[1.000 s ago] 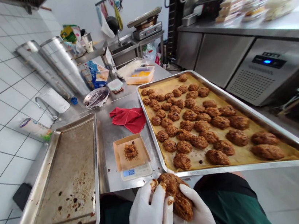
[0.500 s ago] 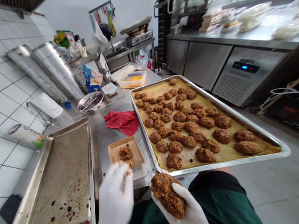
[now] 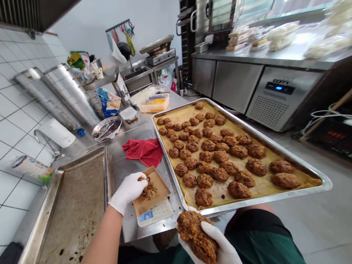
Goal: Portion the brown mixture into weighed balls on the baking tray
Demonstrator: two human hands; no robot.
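Observation:
In my gloved right hand (image 3: 222, 247), low at the centre, is a brown, crumb-coated bun (image 3: 198, 235), made of two lumps pressed together, gripped between thumb and fingers. My gloved left hand (image 3: 131, 190) reaches into a small cardboard tray (image 3: 158, 182), its fingers closed on brown crumbly filling (image 3: 149, 191); some of it is hidden behind the fingers. Under the tray sits a white digital scale (image 3: 162, 211) with a lit display. On the right, a large metal baking tray (image 3: 263, 200) lined with yellowish paper carries many similar brown buns (image 3: 208, 145).
A stained metal tray (image 3: 74, 197) lies at the left. Behind the cardboard tray is a crumpled red cloth (image 3: 144, 151). Farther back stand a film-covered bowl (image 3: 107, 128), a tub with yellow contents (image 3: 155, 103) and a blue bag (image 3: 107, 102). A steel counter (image 3: 240, 80) runs along the right.
My left hand has moved forward into the cardboard tray and taken hold of the filling, uncovering the scale's display. My right hand keeps the bun nearly where it was. The view has shifted slightly.

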